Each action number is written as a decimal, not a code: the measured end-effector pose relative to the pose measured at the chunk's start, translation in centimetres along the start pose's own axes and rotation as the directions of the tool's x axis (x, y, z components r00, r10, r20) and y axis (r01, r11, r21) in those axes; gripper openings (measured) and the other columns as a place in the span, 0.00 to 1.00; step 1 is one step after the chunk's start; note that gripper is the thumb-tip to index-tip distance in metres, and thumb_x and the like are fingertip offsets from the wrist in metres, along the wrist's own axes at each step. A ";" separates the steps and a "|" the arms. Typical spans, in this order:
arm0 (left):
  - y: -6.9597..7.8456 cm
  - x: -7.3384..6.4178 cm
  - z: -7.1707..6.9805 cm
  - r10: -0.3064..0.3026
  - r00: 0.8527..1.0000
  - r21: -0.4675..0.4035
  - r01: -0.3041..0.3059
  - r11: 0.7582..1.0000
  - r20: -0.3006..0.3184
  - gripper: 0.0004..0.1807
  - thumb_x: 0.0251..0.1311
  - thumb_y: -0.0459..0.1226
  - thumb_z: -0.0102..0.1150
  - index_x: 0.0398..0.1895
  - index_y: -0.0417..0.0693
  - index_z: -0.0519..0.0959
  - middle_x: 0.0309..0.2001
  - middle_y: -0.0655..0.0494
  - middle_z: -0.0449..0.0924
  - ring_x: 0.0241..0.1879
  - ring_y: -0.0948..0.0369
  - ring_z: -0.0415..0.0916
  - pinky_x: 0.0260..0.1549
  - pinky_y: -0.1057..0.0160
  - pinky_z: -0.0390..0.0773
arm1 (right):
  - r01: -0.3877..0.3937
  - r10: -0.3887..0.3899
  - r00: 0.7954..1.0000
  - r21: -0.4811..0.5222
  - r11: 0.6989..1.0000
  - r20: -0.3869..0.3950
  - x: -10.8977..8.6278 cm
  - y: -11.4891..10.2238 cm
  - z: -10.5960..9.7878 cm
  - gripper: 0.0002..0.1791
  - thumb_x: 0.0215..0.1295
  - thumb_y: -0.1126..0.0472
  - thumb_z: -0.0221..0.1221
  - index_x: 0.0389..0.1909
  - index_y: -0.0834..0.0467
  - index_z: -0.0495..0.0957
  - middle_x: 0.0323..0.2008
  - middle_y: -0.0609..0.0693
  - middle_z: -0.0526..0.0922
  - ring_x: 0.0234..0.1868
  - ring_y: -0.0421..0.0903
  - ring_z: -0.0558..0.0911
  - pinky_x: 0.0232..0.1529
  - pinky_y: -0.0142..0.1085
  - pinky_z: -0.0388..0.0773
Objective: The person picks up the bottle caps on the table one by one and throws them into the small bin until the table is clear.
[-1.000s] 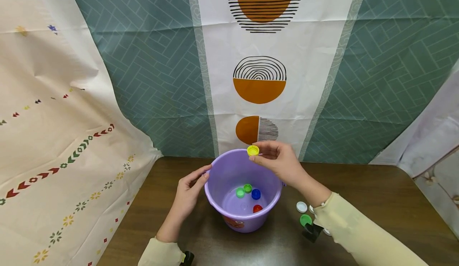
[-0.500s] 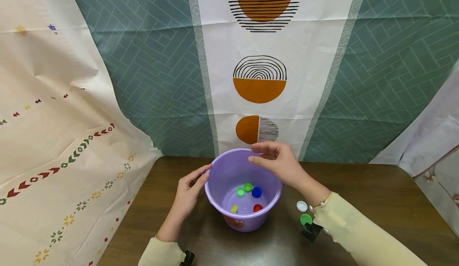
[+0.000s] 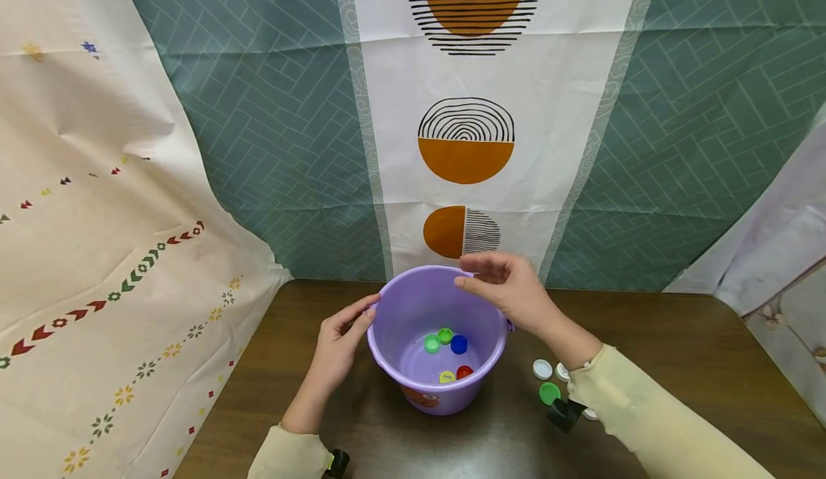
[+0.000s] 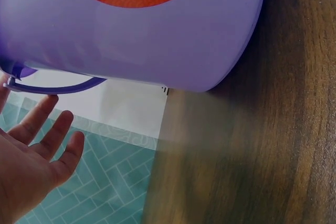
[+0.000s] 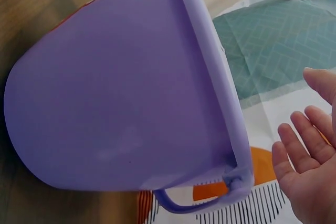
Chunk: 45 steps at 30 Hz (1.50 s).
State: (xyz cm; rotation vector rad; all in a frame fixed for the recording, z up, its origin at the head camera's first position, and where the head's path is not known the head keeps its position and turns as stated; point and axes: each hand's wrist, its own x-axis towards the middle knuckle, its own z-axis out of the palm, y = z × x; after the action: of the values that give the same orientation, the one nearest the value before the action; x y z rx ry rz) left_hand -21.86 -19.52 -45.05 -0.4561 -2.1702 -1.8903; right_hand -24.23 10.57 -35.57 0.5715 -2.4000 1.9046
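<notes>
A purple bucket (image 3: 387, 361) stands upright on the wooden table. Inside it lie a yellow bottle cap (image 3: 447, 377), a red cap (image 3: 464, 372), a blue cap (image 3: 459, 344), a light green cap (image 3: 432, 343) and a brighter green cap (image 3: 445, 335). At the bucket's left rim, my left hand (image 3: 342, 335) rests its thumb and index finger against the edge. The left wrist view shows its other fingers loosely extended near the bucket's handle (image 4: 58, 88). Over the right side of the rim hovers my right hand (image 3: 510, 289), holding nothing, thumb and fingers apart.
To the right of the bucket, a green cap (image 3: 550, 394) and white caps (image 3: 542, 369) lie on the brown table (image 3: 645, 364). My right forearm partly covers this group. A patterned cloth (image 3: 290, 142) hangs behind the table, and a cream cloth (image 3: 97, 214) hangs at the left.
My right hand has let go of the yellow cap, which dropped into the bucket and now lies beside the red cap. That hand has shifted slightly right. My left hand stays at the rim.
</notes>
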 end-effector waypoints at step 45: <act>0.3 0.0 0.0 0.003 1.000 -0.002 -0.003 1.000 0.009 0.17 0.64 0.36 0.54 0.56 0.48 0.77 0.55 0.48 0.78 0.53 0.61 0.77 0.50 0.69 0.77 | -0.189 0.095 0.970 -0.445 0.876 -0.224 -8.7 11.3 -14.2 0.25 0.55 0.45 0.64 0.53 0.48 0.77 0.51 0.49 0.82 0.44 0.23 0.76 0.37 0.22 0.76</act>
State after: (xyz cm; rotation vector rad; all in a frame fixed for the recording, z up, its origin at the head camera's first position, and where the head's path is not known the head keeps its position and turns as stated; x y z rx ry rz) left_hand -21.78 -19.48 -44.79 -0.4682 -2.1726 -1.8925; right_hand -22.36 28.46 -44.71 0.1704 -2.6818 1.2639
